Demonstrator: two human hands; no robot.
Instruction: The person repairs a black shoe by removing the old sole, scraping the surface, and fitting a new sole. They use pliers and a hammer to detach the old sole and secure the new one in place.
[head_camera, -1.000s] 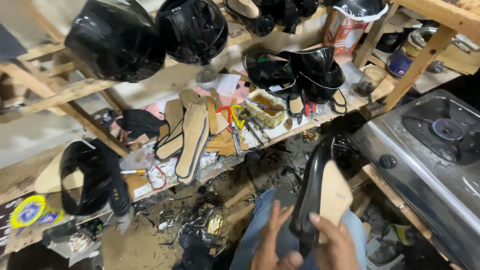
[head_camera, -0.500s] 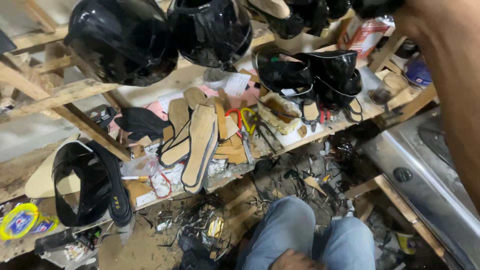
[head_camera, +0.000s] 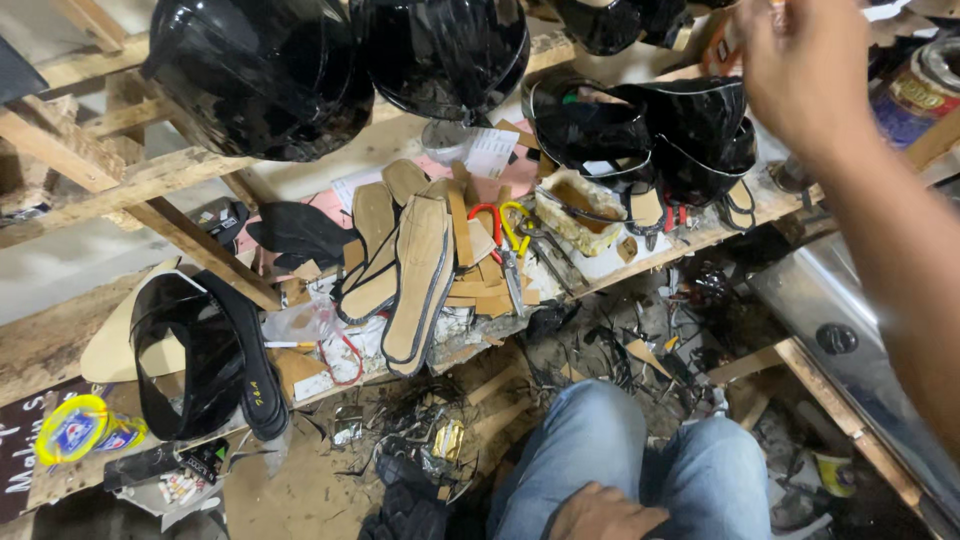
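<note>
the right hand (head_camera: 805, 60) is raised toward the upper shelf, fingers loosely spread and holding nothing, just above the stacked black shoe uppers (head_camera: 690, 135) that sit at the right end of the wooden tabletop (head_camera: 150, 185). the left hand (head_camera: 600, 515) rests on the lap over blue jeans (head_camera: 640, 460); only its knuckles show at the frame's bottom edge, so i cannot tell whether it is open or closed.

the uppers look like glossy patent material: light, bendy and slick, likely to crease or scuff if squeezed, so a hold at the rim or heel end seems safer than pinching the shiny face.

left of them lie tan insoles (head_camera: 415, 275) fanned together, with red and yellow handled pliers (head_camera: 505, 235) just beside, and an open cardboard box (head_camera: 575, 205) touching the uppers. 2 large black moulded forms (head_camera: 350, 60) hang above. a black strap piece (head_camera: 215, 350) lies at the left, near a yellow tape roll (head_camera: 75, 430).
</note>
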